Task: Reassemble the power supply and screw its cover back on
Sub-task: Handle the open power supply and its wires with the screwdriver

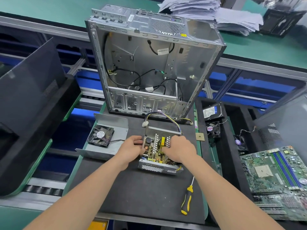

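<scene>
Cover (pixel 106 140) left of power supply (pixel 159 150); screwdriver (pixel 187 199) before it.

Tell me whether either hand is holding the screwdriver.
No: the screwdriver lies on the mat, while the left hand and right hand are at the open power supply.

The surface (pixel 132 188) before me is a black mat. At its far edge a gutted computer case (pixel 149 63) stands upright. The power supply (pixel 156 167) sits mid-mat, lid off. To its left lies the metal cover (pixel 106 151) with a fan (pixel 101 136) on it. A yellow-and-black screwdriver (pixel 186 198) lies nearer me, to the right. A small chip (pixel 199 136) rests at the right edge.
</scene>
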